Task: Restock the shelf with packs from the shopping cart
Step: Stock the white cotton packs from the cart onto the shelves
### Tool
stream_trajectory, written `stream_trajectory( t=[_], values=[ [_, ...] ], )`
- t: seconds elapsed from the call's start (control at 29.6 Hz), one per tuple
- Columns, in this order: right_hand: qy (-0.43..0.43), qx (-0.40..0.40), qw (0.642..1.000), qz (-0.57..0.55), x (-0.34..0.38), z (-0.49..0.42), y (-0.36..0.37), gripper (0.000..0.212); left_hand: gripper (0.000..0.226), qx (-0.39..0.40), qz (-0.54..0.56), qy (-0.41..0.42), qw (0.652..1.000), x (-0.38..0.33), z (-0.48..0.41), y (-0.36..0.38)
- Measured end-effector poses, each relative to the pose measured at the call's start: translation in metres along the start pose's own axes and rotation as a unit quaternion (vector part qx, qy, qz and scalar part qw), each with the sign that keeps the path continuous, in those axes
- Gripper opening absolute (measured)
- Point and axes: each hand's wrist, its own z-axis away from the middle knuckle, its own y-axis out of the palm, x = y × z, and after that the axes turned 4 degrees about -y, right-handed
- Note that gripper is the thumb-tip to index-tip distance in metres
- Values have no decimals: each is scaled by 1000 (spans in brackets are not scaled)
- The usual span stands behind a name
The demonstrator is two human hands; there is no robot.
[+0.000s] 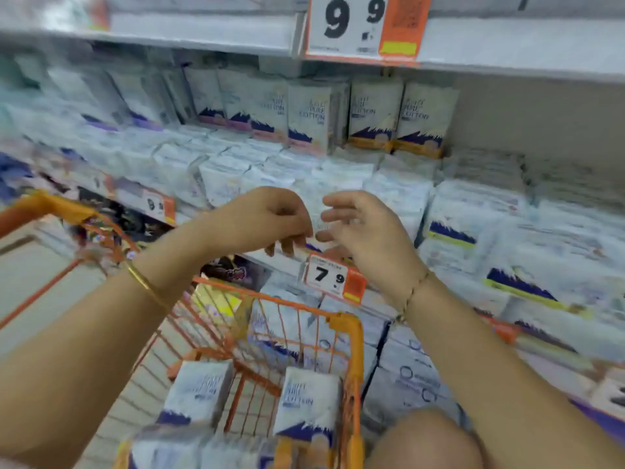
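Observation:
White packs with a blue mountain print stand in the orange shopping cart (pixel 348 336) below me; one pack (pixel 309 404) is at its right side, another pack (pixel 199 394) to the left of it. The shelf (pixel 277 258) ahead holds stacked white packs (pixel 399 194) and upright packs (pixel 373 113) behind them. My left hand (pixel 267 220) and my right hand (pixel 362 225) hover side by side in front of the shelf, above the cart. Both hold nothing; the left fingers hang loosely curled, the right fingers are relaxed.
A price tag reading 7.9 (pixel 329 275) hangs on the shelf edge under my hands. A large 9.9 tag (pixel 362 27) hangs on the shelf above. More packs (pixel 412 377) fill the lower shelf to the right of the cart. My knee (pixel 429 441) shows at the bottom.

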Motion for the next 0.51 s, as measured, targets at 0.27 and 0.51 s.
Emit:
stream_trajectory(
  t=[0.27,0.51],
  values=[
    [21,130,986,106,-72,81,77,31,23,294,-48,-228,927,124,57,73],
    [17,55,990,126,-81,83,77,36,35,281,-87,-277,915,149,43,153]
  ],
)
